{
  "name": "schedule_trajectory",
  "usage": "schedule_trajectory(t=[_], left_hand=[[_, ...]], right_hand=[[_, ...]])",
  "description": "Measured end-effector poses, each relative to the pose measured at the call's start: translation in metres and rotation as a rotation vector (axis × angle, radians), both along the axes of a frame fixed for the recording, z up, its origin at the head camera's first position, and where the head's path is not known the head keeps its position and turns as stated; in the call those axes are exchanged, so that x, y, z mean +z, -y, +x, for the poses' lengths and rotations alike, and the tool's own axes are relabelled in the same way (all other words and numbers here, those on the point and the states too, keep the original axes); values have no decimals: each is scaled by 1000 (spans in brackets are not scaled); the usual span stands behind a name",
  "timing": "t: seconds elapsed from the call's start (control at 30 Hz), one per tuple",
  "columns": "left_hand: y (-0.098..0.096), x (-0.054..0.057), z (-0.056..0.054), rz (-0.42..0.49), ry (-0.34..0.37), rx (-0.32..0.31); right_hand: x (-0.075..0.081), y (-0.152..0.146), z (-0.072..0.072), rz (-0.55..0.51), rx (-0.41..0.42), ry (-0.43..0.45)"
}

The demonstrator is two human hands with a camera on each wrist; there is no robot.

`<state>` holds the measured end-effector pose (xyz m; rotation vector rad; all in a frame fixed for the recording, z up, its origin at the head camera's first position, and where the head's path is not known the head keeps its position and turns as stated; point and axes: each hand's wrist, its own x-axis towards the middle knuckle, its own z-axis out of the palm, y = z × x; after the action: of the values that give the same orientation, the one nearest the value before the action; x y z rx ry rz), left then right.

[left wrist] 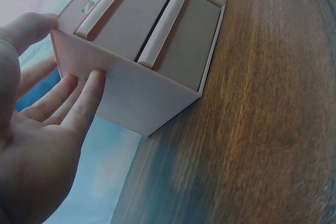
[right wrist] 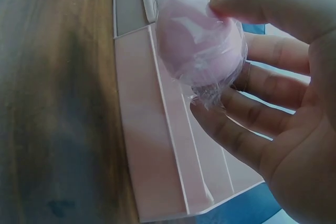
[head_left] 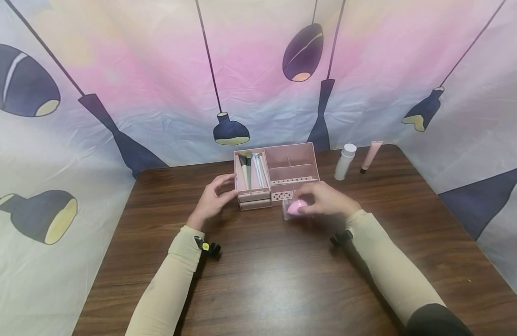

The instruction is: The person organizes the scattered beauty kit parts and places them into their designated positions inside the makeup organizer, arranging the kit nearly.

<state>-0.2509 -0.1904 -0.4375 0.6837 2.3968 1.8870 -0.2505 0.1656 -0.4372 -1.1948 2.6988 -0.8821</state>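
Observation:
A pink desk organizer [head_left: 276, 190] stands near the back of the table, with makeup brushes [head_left: 249, 171] lying in its left top compartment. My left hand [head_left: 215, 198] touches its left side; in the left wrist view the fingertips [left wrist: 97, 80] rest on the side wall, with the thumb at the upper edge. My right hand [head_left: 323, 200] pinches a pink makeup sponge [head_left: 297, 206] in clear plastic wrap, just in front of the organizer's right part. Seen from the right wrist, the wrapped sponge [right wrist: 197, 40] sits between thumb and fingers, above the organizer's front.
Right of the organizer stand a white bottle [head_left: 345, 162] and a pink tube [head_left: 371, 157] with a dark cap. The brown wooden table [head_left: 258, 280] reaches back to a printed cloth [head_left: 170, 84] with lamp motifs.

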Motion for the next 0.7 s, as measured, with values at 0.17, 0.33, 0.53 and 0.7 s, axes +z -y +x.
schedule_trajectory(t=[0.17,0.33,0.53,0.7], left_hand=[[4,-15,-9,6,-9,8],[5,-24,-15,17,6,12],[5,-23,-15,3,2,14],[2,-9,-6,-4,7,5]], right_hand=[[5,2,-9,2,-30,-16],[8,3,-17,-4,-45,-46],[7,5,-24,-9,-48,-61],[4,10,-31,-20,-68,-68]])
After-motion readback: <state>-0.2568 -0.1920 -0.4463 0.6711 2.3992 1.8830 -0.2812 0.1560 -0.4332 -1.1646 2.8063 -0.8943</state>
